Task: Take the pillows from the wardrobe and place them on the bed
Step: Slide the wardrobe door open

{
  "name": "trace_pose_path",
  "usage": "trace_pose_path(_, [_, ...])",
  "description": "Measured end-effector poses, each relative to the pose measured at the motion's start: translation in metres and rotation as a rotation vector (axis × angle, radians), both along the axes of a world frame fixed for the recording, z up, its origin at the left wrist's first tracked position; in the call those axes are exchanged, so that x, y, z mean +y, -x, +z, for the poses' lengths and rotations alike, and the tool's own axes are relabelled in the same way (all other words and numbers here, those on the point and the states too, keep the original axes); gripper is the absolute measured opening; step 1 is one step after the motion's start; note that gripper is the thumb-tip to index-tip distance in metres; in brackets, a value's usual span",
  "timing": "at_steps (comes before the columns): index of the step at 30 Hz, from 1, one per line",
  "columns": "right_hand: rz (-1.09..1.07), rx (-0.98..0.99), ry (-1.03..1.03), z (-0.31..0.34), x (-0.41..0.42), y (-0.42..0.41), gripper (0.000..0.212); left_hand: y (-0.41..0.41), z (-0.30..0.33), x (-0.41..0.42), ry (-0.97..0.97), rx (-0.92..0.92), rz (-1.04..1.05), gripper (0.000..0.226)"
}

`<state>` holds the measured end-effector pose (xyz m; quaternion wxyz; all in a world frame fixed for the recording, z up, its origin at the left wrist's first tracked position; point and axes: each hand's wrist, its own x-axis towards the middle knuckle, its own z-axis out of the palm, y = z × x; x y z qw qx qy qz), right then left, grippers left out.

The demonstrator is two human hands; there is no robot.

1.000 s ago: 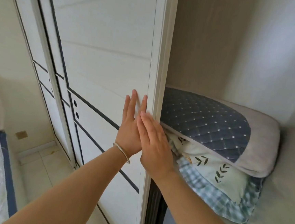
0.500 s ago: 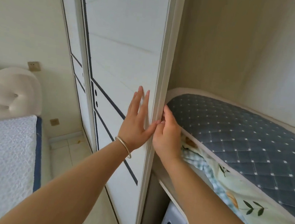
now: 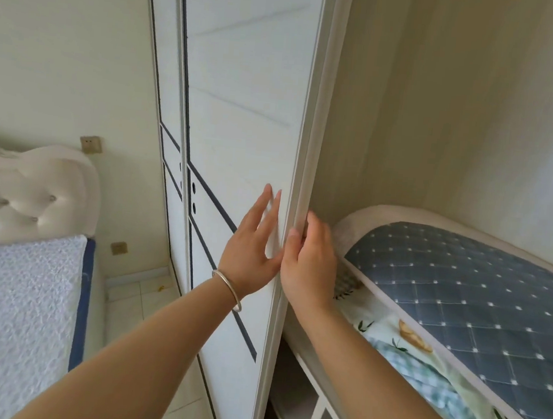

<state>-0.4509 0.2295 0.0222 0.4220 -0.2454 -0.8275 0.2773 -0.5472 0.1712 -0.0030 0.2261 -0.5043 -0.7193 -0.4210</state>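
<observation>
Pillows are being kept stacked on a shelf inside the open wardrobe (image 3: 410, 120), at the right of the head view: a blue quilted pillow (image 3: 468, 293) with white dots and a pale border is lying on top, and a leaf-printed pillow (image 3: 400, 340) is being pressed beneath it, with a blue checked cloth (image 3: 420, 385) showing lower still. The white sliding door (image 3: 242, 123), trimmed with dark lines, is being handled at its right edge by both hands. The left hand (image 3: 251, 250), a silver bangle (image 3: 228, 288) worn at the wrist, is being laid flat on the door's face, fingers straight and slightly spread. The right hand (image 3: 310, 262) is being curled around the door's edge, thumb on the outer side and fingers hidden behind the frame, just beside the corner of the blue quilted pillow. The bed (image 3: 15, 313), covered in a white textured spread with a blue border, is being seen at the lower left, well apart from the pillows, below a cream tufted headboard (image 3: 32, 194). Two wall sockets (image 3: 91, 144) are being shown on the wall beside it.
</observation>
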Motion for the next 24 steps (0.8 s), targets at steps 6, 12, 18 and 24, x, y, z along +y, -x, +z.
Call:
trace_pose_path(6, [-0.019,-0.089,-0.035,0.006,-0.003,0.040,0.058,0.047,-0.002,0.007,-0.052,0.004,-0.034,0.076])
trace_pose_path(12, [-0.131,-0.085,-0.103,0.002,-0.002,0.056,0.064,0.057,-0.005,0.014,-0.099,0.082,-0.032,0.069])
trace_pose_path(18, [-0.127,-0.064,-0.101,0.003,0.000,0.055,0.065,0.055,-0.005,0.017,-0.099,0.044,-0.051,0.061])
trace_pose_path(24, [-0.119,-0.095,-0.051,0.007,-0.003,0.051,0.065,0.045,-0.002,0.013,-0.085,-0.049,-0.031,0.068])
